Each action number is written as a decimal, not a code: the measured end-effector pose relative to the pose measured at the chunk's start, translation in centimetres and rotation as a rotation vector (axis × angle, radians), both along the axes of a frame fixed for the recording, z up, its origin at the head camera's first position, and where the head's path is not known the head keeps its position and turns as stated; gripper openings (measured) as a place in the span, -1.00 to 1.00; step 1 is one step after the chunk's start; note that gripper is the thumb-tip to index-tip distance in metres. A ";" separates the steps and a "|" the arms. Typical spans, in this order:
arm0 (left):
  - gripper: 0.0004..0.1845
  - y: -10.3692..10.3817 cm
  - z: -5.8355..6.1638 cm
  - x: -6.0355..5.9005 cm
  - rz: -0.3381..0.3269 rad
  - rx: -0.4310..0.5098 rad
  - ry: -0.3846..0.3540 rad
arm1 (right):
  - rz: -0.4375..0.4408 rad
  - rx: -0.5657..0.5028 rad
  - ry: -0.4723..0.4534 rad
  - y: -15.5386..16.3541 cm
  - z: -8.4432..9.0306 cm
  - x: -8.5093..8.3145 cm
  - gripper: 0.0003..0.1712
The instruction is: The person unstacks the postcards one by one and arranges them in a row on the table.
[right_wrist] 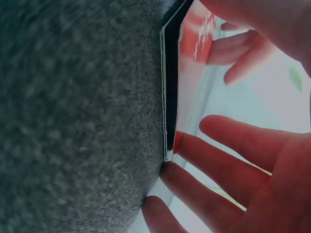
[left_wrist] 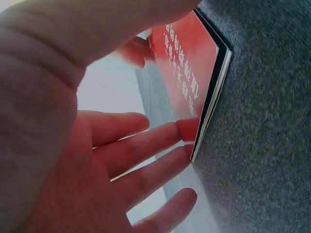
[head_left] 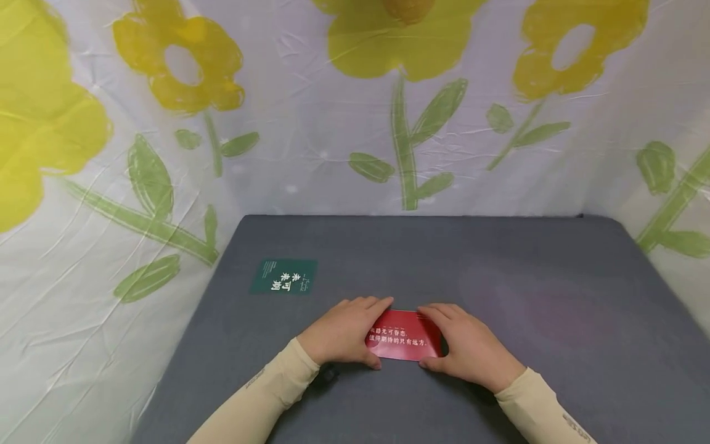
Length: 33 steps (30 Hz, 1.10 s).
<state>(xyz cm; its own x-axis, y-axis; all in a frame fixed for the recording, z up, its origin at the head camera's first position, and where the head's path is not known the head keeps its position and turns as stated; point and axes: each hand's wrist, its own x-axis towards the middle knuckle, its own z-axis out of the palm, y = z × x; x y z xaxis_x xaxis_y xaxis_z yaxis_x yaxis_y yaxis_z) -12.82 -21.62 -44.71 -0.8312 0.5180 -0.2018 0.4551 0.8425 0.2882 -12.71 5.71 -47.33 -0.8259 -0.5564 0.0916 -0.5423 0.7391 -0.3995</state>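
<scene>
We are looking down at a grey bench (head_left: pixel 499 277), and near its front edge, at about 6 o'clock from the middle of the bench, a red card (head_left: pixel 403 334) with white characters is lying. Our left hand (head_left: pixel 344 332) is resting on the card's 9 o'clock end, and our right hand (head_left: pixel 471 346) is resting on its 3 o'clock end. In both hands the fingers are lying nearly straight along the far edge while the thumbs are touching the near edge, so the hands are framing the card and are not curling around it. In the left wrist view the red card (left_wrist: pixel 187 63) is showing a thin layered edge against the grey cloth, with the fingertips (left_wrist: pixel 182 167) touching that edge. A green card (head_left: pixel 283 276) is lying flat at 10 o'clock from the red one, well apart from both hands. A cloth with yellow flowers (head_left: pixel 177 61) is hanging behind the bench.
</scene>
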 end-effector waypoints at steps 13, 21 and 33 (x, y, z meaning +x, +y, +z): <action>0.05 -0.1 0.0 -0.3 -0.052 -0.006 0.056 | 0.010 0.008 -0.006 0.0 0.2 0.2 -0.04; 0.04 -0.4 0.5 -0.3 -0.061 -0.004 0.042 | 0.022 0.013 0.016 0.1 0.5 -0.1 -0.02; 0.02 -1.6 1.4 -1.0 -0.030 0.038 0.012 | 0.028 -0.002 0.010 -0.8 1.5 -1.3 -0.03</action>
<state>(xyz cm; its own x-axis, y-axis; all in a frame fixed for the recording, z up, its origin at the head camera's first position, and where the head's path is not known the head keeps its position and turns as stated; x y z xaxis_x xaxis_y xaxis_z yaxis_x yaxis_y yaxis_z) -13.81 -23.20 -43.34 -0.8174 0.5499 -0.1715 0.4836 0.8169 0.3145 -13.98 4.88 -45.85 -0.8087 -0.5794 0.1014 -0.5672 0.7224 -0.3954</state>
